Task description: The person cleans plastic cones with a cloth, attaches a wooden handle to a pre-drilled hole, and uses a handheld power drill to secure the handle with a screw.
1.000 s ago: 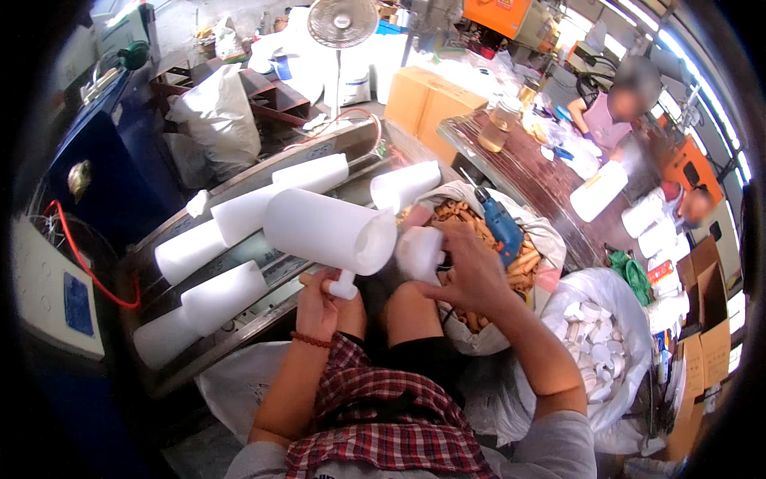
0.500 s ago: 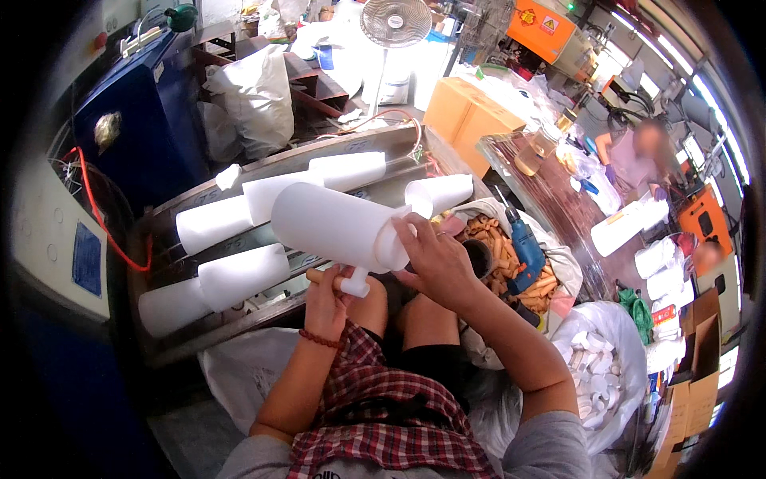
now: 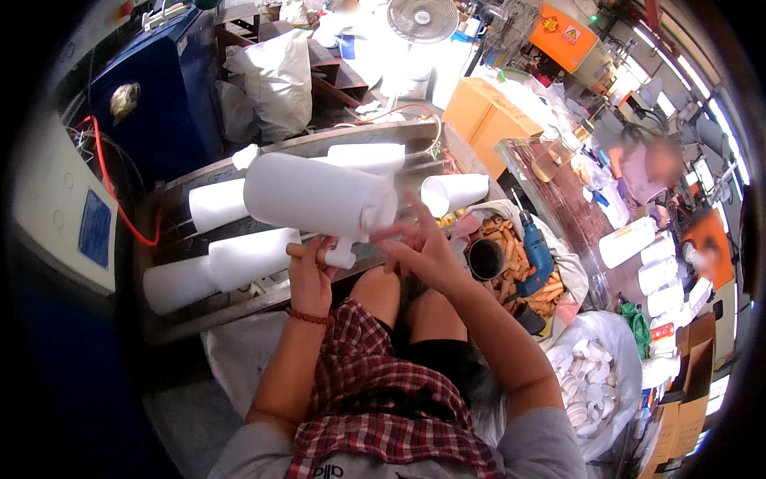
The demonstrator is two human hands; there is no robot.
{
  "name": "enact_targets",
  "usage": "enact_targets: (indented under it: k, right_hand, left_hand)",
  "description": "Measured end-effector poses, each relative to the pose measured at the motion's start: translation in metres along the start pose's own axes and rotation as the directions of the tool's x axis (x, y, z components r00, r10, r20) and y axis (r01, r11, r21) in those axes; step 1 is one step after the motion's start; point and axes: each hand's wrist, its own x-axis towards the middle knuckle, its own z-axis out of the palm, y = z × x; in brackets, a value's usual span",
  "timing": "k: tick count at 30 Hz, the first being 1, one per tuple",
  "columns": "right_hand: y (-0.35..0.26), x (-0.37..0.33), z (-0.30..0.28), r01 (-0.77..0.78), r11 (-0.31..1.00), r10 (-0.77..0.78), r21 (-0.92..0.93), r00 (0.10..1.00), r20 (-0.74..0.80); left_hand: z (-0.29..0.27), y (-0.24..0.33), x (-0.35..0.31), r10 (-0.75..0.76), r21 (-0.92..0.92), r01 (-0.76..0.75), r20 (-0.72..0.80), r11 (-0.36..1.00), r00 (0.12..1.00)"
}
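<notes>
A large white plastic cylinder [image 3: 307, 191] hangs tilted in front of me over the trough, its narrower end with a rim pointing right. From its lower side sticks a short white T-shaped piece [image 3: 341, 254], which has a tan tube-like peg [image 3: 296, 251] beside it. My left hand [image 3: 309, 271] is closed around the peg and the T-shaped piece, bearing the cylinder. My right hand [image 3: 427, 251] is at the cylinder's rimmed end with its fingers spread, partly blurred. Whether its fingertips touch the rim I cannot tell.
A long trough [image 3: 191, 319] holds several white cylinders [image 3: 255, 257] on rods. To the right, a sack of tan tubes [image 3: 501, 231] carries a blue power drill [image 3: 536, 257] and a dark cup [image 3: 484, 259]. Nearby stand a bag of white pieces [image 3: 590, 383] and a table [image 3: 558, 215]. A person [image 3: 646, 172] sits beyond.
My right hand has let go of the cylinder's end, and its fingers have spread. My left hand has shifted slightly left and up with the cylinder. The whole view has moved a little.
</notes>
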Motion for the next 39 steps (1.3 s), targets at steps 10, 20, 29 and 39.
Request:
enact_targets:
  k: [10, 20, 29, 39]
  right_hand:
    - [0.013, 0.018, 0.010, 0.207, 0.003, -0.464, -0.978, 0.867, 0.183]
    - [0.020, 0.018, 0.003, 0.189, -0.101, -0.542, -0.977, 0.813, 0.213]
    - [0.086, -0.003, -0.004, 0.093, 0.678, -0.146, -0.729, 0.989, -0.009]
    - [0.114, -0.090, -0.049, -0.245, 0.921, 0.168, -0.302, 0.952, -0.257]
  left_hand:
    - [-0.022, 0.007, -0.005, -0.018, 0.007, 0.018, -0.010, 1.000, 1.000]
    - [-0.031, -0.002, -0.006, -0.140, -0.009, 0.140, -0.020, 0.990, 0.990]
    - [-0.021, -0.014, -0.013, 0.113, 0.200, -0.099, -0.057, 0.975, 0.992]
    - [-0.019, -0.004, 0.002, 0.271, 0.427, -0.292, 0.109, 0.856, 0.956]
